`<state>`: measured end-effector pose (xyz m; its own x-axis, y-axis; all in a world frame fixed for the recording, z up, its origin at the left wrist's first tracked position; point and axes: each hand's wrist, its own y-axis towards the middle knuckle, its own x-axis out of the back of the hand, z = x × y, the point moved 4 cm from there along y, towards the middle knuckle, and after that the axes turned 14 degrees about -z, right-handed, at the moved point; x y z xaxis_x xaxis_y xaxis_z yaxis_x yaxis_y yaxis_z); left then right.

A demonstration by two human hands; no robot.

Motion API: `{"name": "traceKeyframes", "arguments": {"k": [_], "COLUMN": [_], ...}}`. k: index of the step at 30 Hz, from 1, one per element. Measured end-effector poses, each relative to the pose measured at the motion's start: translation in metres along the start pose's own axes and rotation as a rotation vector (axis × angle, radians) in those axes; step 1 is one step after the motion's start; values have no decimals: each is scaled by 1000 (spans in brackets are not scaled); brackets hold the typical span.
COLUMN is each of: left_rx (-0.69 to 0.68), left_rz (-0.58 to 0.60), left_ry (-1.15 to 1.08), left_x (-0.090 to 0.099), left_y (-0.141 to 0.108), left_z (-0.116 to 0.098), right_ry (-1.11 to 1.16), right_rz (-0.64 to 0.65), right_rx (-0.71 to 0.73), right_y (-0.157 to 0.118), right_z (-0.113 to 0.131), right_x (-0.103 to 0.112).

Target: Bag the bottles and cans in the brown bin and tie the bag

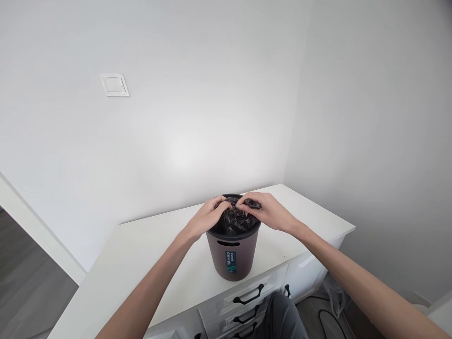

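A brownish-purple trash can (219, 259) with a dark rim, a slot handle and a blue label stands upright on the white cabinet top (148, 263). Inside its mouth sits a crumpled black garbage bag (237, 223). Over the left part of the rim, my left hand (208, 215) pinches the bag between thumb and fingers. My right hand (266, 209) grips the bag from the right side, fingertips close to those of the left. How the bag lies deeper in the can is hidden.
Black-handled drawers (249, 294) form the cabinet's front, with my knee (284, 315) against them. A white wall with a light switch (115, 85) rises behind. Below right, a clear plastic bag (335, 294) and a black cable (326, 318) lie on the floor.
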<state>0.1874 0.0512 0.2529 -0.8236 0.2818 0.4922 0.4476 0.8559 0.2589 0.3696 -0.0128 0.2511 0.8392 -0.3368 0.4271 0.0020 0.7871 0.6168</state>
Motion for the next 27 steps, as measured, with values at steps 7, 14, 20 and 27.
{"name": "traceKeyframes", "arguments": {"k": [7,14,20,27], "left_rx": [-228,-76,-81,-165], "left_rz": [-44,-234,-299,-388], "left_ry": [125,35,-158,6], "left_x": [-8,-12,-18,-2], "left_y": [-18,-13,-2,20], "left_z": [-24,-24,-20,7], "right_ry": [-275,-311,-396,-341], "right_rz": [-398,-423,-449,-119], "right_rx": [95,235,250,122], "right_y": [1,-7,-10,-17], "right_z": [-12,0,4,9], "right_x": [-9,-18,-12,-12]}}
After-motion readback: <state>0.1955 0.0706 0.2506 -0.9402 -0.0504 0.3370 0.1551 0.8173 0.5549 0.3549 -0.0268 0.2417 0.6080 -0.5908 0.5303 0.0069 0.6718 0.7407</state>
